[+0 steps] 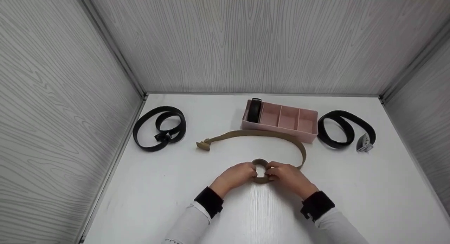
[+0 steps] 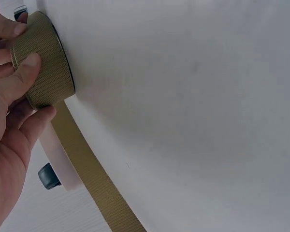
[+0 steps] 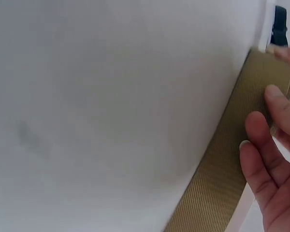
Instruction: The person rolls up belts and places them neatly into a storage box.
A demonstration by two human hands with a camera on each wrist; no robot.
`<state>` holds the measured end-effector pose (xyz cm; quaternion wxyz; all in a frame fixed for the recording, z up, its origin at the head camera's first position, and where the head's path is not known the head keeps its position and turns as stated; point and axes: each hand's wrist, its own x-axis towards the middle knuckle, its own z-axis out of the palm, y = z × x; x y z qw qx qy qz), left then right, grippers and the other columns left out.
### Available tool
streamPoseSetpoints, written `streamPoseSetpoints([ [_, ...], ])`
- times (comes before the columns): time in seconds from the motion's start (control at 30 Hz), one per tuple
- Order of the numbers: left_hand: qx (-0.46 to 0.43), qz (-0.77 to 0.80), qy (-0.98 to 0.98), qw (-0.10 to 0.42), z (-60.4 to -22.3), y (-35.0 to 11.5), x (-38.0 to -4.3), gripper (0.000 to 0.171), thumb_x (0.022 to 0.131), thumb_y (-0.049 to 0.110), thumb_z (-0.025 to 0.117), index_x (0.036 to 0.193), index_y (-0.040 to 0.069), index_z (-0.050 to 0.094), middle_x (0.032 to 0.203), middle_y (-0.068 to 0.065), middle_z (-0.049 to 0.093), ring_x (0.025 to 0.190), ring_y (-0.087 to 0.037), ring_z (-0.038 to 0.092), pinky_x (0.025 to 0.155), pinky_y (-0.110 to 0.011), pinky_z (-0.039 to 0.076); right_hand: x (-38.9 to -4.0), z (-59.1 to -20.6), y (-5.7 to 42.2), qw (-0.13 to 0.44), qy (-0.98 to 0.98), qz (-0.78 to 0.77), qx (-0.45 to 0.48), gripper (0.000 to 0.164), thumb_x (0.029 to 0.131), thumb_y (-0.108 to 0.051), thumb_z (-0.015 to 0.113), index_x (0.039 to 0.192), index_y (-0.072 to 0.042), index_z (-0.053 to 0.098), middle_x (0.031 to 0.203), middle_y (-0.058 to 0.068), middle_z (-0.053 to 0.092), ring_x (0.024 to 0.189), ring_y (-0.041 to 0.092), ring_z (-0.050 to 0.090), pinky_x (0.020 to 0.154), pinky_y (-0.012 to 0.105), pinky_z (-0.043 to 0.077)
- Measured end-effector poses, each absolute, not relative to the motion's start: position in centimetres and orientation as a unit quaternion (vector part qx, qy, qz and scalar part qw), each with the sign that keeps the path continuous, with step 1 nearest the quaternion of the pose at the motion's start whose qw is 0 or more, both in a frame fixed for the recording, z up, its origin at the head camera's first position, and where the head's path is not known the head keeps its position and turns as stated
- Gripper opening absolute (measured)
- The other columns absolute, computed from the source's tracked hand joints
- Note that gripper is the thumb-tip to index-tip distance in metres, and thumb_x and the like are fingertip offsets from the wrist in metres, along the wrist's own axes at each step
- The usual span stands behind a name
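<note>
Left hand (image 1: 240, 173) and right hand (image 1: 290, 178), head view: each pinching a tan belt (image 1: 262, 133) at its coil (image 1: 261, 180), nearside of pink tray (image 1: 309, 135). Buckle (image 1: 204, 145), left of tray: this view only. Black belts: left of tray (image 1: 181, 131), right of tray (image 1: 327, 138), inside tray (image 1: 254, 112). Left wrist view: coil's weave, unreadable from head. Right wrist view: strap's ribbing, fingertips (image 3: 255, 126) touching it.

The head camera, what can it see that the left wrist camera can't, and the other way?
Only the head view shows the coiled black belt on the left, the tan buckle and the white sleeves. Only the left wrist view shows the fine ribs of the tan woven belt up close. Both show that belt's rolled part, the left hand, the right hand (just fingers in the wrist view), the pink divided box, the black belt inside it and the white tabletop.
</note>
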<state>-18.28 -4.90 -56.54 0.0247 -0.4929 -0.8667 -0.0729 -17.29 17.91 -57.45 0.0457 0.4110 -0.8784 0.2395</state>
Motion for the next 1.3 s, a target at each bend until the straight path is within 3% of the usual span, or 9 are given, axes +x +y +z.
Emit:
streamPoseSetpoints([
  [0.17,-0.467,-0.054,-0.882,0.010,-56.5,-4.7,-17.8,0.011,0.093,0.008,0.063,0.088,0.012,0.073,0.093,0.003,0.062,0.081,-0.007,0.057,0.069,-0.019,0.046,-17.4,-57.4,18.2,0.013,-0.873,0.254,0.416,0.011,0.083,-0.006,0.074,0.094,-0.009,0.076,0.100,0.003,0.065,0.088,0.013,0.064,0.072,0.029,0.053],
  [0.4,-0.457,-0.042,-0.887,0.043,-56.2,-4.1,-17.6,0.011,0.093,0.008,0.064,0.087,0.014,0.071,0.089,0.003,0.061,0.079,-0.009,0.056,0.066,-0.021,0.046,-17.0,-57.5,17.4,0.035,-0.865,0.263,0.425,0.007,0.083,-0.006,0.074,0.085,-0.012,0.073,0.085,-0.003,0.060,0.076,0.008,0.056,0.066,0.026,0.049],
  [0.7,-0.480,-0.131,-0.867,0.027,-56.7,-5.2,-18.7,0.008,0.089,0.006,0.068,0.086,0.010,0.075,0.096,-0.001,0.066,0.086,-0.012,0.059,0.076,-0.022,0.047,-17.4,-57.4,17.9,0.062,-0.875,0.235,0.418,0.011,0.080,-0.007,0.078,0.091,-0.010,0.075,0.098,0.001,0.065,0.083,0.010,0.064,0.067,0.028,0.053],
  [0.93,-0.479,-0.038,-0.872,0.100,-56.8,-4.8,-18.7,0.010,0.090,0.011,0.067,0.087,0.013,0.075,0.092,0.002,0.065,0.091,-0.013,0.060,0.086,-0.025,0.046,-17.4,-57.7,17.4,0.083,-0.875,0.217,0.425,0.007,0.083,-0.005,0.075,0.087,-0.009,0.071,0.090,-0.002,0.060,0.076,0.008,0.058,0.062,0.025,0.048],
  [1.1,-0.440,-0.007,-0.888,0.133,-57.0,-4.4,-18.2,0.007,0.090,0.021,0.070,0.091,0.019,0.077,0.096,0.003,0.066,0.105,-0.017,0.059,0.097,-0.031,0.043,-16.9,-57.9,16.7,0.092,-0.890,0.182,0.409,0.010,0.083,-0.004,0.075,0.084,-0.009,0.067,0.083,-0.002,0.055,0.069,0.011,0.057,0.058,0.026,0.046],
  [1.3,-0.446,0.021,-0.883,0.142,-57.2,-4.5,-18.1,0.014,0.089,0.016,0.069,0.086,0.025,0.079,0.091,0.006,0.066,0.101,-0.017,0.059,0.086,-0.029,0.048,-16.6,-57.7,16.6,0.079,-0.890,0.178,0.412,0.007,0.083,-0.005,0.074,0.085,-0.009,0.069,0.087,-0.001,0.056,0.072,0.013,0.060,0.060,0.026,0.049],
])
